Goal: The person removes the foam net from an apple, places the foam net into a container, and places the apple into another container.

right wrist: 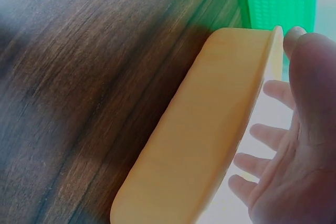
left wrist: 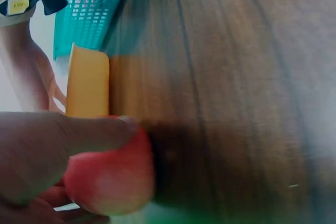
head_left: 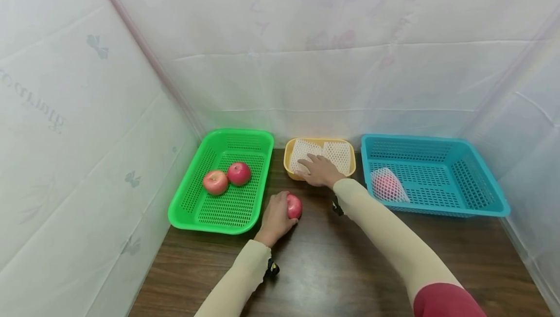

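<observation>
In the head view my left hand (head_left: 276, 217) grips a red apple (head_left: 295, 206) just right of the green basket. Its thumb and fingers curl round the apple in the left wrist view, with the apple (left wrist: 118, 177) close over the wooden table. My right hand (head_left: 321, 170) reaches over a small yellow basket (head_left: 286, 161), fingers spread and fairly straight. White foam net sleeves (head_left: 338, 154) lie flat in that basket, partly covered by the hand. Seen from the right wrist, the fingers (right wrist: 270, 136) extend over the rim of the yellow basket (right wrist: 194, 124).
At the left, a green basket (head_left: 214, 228) holds two apples (head_left: 215, 182). A blue basket (head_left: 437, 210) at the right contains an apple in a foam net (head_left: 387, 184). White patterned sheeting (head_left: 306, 83) hangs behind and at both sides of the dark wooden table (head_left: 328, 268).
</observation>
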`<action>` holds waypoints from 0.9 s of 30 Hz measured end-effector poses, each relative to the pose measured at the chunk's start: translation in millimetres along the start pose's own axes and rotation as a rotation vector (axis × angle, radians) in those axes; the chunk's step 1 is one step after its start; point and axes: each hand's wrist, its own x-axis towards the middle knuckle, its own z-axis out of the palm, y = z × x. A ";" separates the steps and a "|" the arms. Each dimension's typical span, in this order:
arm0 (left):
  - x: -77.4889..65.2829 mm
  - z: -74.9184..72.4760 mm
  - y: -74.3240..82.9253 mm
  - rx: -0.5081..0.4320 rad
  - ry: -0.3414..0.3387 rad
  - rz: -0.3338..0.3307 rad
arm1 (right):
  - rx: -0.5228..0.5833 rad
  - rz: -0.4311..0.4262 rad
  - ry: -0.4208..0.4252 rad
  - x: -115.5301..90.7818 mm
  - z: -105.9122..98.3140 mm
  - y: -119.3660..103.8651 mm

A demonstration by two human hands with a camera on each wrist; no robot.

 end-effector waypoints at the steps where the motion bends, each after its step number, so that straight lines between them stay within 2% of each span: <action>1: 2.5 -1.3 3.0 0.048 -0.014 -0.002 | 0.004 0.000 0.005 -1.0 -0.5 0.4; 5: 12.0 -3.8 13.3 0.208 -0.098 -0.032 | 0.003 -0.006 0.021 -4.8 -1.7 0.5; 10: 18.5 -8.5 21.6 0.284 -0.168 -0.073 | 0.002 -0.010 0.022 -8.1 -2.5 -0.3; 17: 23.9 -12.6 24.1 0.288 -0.223 -0.095 | 0.002 -0.031 0.038 -10.9 -0.7 4.6; 22: 27.1 -13.5 21.8 0.239 -0.249 -0.088 | -0.001 -0.077 0.053 -13.1 2.1 9.7; 27: 31.1 -15.1 16.4 0.178 -0.239 -0.062 | 0.000 -0.137 0.064 -15.1 6.0 12.9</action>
